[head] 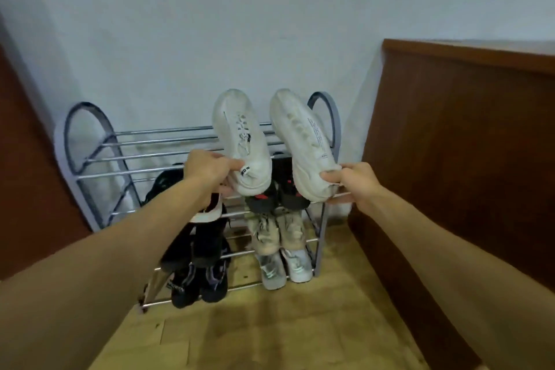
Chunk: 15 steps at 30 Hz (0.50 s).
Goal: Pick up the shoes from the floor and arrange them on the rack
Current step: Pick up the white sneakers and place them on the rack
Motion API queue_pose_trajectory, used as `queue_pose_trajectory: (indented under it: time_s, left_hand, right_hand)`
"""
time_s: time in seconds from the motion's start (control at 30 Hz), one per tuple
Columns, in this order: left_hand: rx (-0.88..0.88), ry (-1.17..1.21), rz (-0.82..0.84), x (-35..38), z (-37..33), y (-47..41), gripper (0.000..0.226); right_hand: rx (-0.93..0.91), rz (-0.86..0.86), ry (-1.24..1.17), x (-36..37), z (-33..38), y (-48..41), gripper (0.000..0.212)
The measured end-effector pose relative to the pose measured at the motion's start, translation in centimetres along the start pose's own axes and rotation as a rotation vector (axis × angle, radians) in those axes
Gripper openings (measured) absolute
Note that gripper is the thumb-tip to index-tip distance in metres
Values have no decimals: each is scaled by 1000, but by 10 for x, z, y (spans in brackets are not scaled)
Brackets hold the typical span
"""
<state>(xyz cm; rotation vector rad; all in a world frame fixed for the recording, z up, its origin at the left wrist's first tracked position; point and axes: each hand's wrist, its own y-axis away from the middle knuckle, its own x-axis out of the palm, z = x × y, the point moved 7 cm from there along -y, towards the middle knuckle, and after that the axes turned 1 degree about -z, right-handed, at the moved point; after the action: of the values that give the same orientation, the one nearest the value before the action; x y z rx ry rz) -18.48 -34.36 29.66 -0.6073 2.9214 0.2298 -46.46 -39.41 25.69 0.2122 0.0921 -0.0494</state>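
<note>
**Almost There: Two White Shoes Going on the Top Shelf**

Now the person stands in front of the shoe rack (pixel 192 156) with both arms stretched out. Each hand holds one white shoe by its heel. The left hand (pixel 207 173) has its fingers closed around the back of the left white shoe (pixel 240 141). The right hand (pixel 357 180) has its fingers closed around the back of the right white shoe (pixel 303 141). Both shoes point their toes at the wall (pixel 210 24), and they sit side by side over the right end of the top shelf. I cannot tell if the shoes already rest on the bars or hang just above them.

Lower down, the rack is quite full. A dark pair with red bits (pixel 276 201) sits on the shelf right under the white shoes. A tan pair (pixel 277 234) sits under that, and a pale pair (pixel 285 269) is at the bottom. Black shoes (pixel 198 264) fill the left side of the lower shelves. The left part of the top shelf is bare. A brown wooden board (pixel 465 159) stands close on the right.

I think this is the putting-down step. Next the person needs to lower the heels onto the bars, keep the two shoes straight and close together, and then let go. The bars are thin and round, so the shoes should lie flat across them or they may tip.
</note>
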Motion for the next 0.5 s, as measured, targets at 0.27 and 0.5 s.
queue_pose_trajectory:
  time_s: [0.27, 0.5]
  left_hand:
    - [-37, 21, 21, 30, -14, -103, 21]
    - [-40, -103, 95, 56, -13, -133, 23]
  right_hand:
    - [-1, -38, -14, 38, 48, -95, 40]
    - [-13, -94, 84, 46, 47, -118, 43]
